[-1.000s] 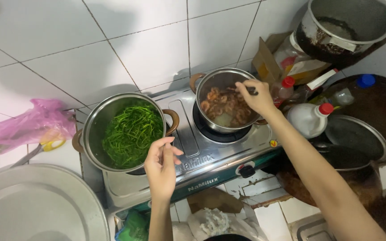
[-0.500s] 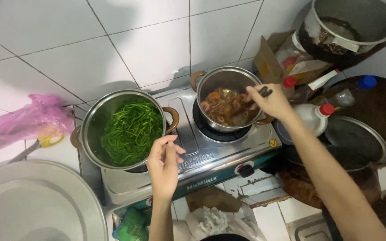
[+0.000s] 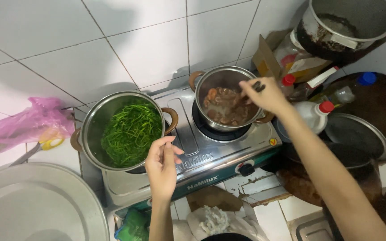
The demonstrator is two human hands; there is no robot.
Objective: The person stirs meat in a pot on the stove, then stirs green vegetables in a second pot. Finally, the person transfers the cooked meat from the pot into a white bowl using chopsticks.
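A two-burner steel gas stove (image 3: 211, 156) holds two pots. The left pot (image 3: 95, 122) is full of green leafy vegetables. The right pot (image 3: 211, 80) holds brown pieces in sauce. My right hand (image 3: 264, 94) is over the right pot's near rim, shut on a dark utensil handle that reaches down into the food. My left hand (image 3: 162, 166) hovers by the front rim of the left pot, fingers loosely curled, holding nothing.
A large metal lid (image 3: 32, 205) lies at lower left, a pink plastic bag (image 3: 23, 125) beside it. White bottles with red caps (image 3: 311, 116), a lidded pan (image 3: 358, 134) and a big worn pot (image 3: 349, 22) crowd the right. Tiled wall behind.
My right hand with the utensil has shifted along the right pot's rim, stirring. My left hand stays near the green pot, hardly moved.
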